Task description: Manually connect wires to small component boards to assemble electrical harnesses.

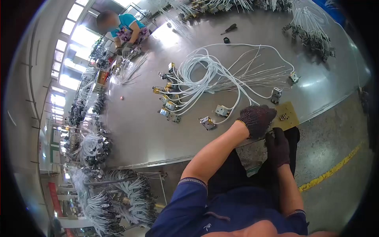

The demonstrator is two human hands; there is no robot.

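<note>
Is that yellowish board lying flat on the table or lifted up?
Flat: the yellowish board lies on the table edge, under the gloved left hand.

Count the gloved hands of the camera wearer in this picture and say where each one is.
2. The left hand lies on the metal table's near edge beside a brass-coloured plate; the right hand is just below that edge, under the plate.

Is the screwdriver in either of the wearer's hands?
No. The screwdriver lies on the far side of the metal table, while both gloved hands, left hand and right hand, are at the yellowish board.
</note>
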